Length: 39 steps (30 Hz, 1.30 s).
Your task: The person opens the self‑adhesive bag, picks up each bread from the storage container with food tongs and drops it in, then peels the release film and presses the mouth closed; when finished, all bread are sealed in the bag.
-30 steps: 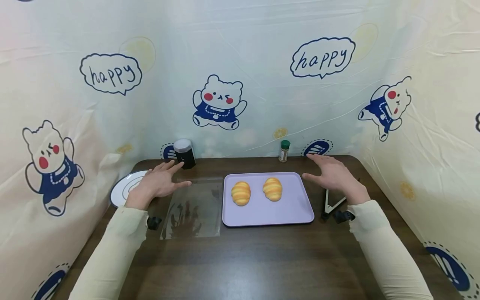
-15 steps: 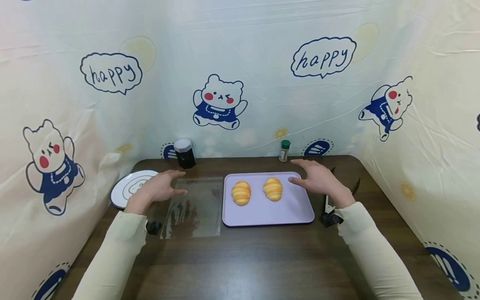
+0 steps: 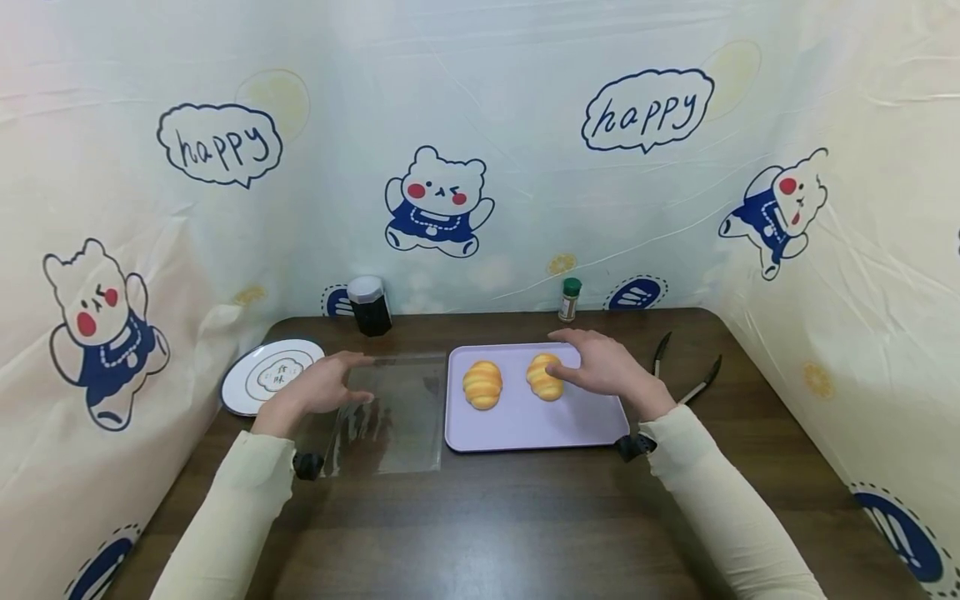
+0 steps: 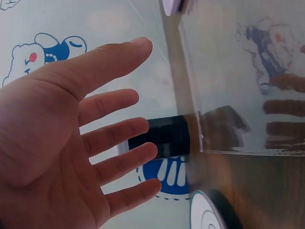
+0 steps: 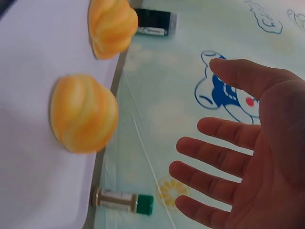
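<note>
My left hand (image 3: 318,387) hovers with spread fingers over the left edge of a clear, shiny plastic sheet (image 3: 405,433), holding nothing. In the left wrist view its fingers (image 4: 119,131) are apart and straight. My right hand (image 3: 603,367) hangs above the right half of a lilac tray (image 3: 525,429), its thumb overlapping the right croissant-shaped bread (image 3: 542,387) in the head view. The right wrist view shows that bread (image 5: 85,114) apart from the extended fingers (image 5: 209,157). A second bread (image 3: 482,385) sits to its left on the tray.
A white plate (image 3: 251,375) lies left of the left hand. At the back stand a dark jar with a pale lid (image 3: 370,308) and a green-capped spice bottle (image 3: 569,302). Black-tipped tongs (image 3: 701,385) lie spread right of the tray, partly hidden by the right forearm.
My right hand has moved left, from beside the tongs to over the tray near the right bread. My left hand has drawn slightly nearer, uncovering more of the plate.
</note>
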Each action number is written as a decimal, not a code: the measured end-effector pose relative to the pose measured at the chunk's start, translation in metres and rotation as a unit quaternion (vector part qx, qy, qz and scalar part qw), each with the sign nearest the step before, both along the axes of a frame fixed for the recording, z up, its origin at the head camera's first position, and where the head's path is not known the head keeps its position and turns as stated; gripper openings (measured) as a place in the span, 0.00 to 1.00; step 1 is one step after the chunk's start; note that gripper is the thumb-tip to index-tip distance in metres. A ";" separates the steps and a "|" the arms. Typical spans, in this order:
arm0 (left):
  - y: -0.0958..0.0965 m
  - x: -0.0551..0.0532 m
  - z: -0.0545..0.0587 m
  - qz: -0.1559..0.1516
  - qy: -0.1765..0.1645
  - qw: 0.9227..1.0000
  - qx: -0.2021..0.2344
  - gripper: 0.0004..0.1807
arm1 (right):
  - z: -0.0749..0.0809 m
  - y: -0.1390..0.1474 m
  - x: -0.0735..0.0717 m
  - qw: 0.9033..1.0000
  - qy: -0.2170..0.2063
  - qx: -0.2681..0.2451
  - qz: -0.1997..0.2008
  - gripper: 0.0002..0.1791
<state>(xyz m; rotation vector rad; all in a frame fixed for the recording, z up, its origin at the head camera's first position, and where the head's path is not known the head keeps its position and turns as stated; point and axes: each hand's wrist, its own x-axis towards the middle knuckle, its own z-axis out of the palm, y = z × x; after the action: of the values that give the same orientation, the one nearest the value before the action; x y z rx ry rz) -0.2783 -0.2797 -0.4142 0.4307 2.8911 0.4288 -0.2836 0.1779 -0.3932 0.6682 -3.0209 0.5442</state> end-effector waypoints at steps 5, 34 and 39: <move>-0.001 -0.001 -0.005 0.012 -0.004 1.000 -0.003 0.37 | -0.002 -0.015 0.001 1.000 -0.006 -0.011 0.013 0.37; -0.009 -0.002 -0.024 0.014 -0.017 1.000 0.001 0.36 | -0.027 -0.105 -0.003 0.996 -0.001 0.008 0.093 0.33; -0.012 -0.003 -0.027 0.015 -0.018 1.000 0.000 0.36 | -0.034 -0.119 -0.002 0.993 0.022 0.029 0.116 0.32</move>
<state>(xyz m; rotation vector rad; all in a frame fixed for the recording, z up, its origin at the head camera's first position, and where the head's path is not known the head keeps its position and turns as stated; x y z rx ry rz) -0.2813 -0.2912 -0.4410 0.3760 2.8658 0.4360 -0.2858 0.0585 -0.4276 1.0280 -2.9469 0.4386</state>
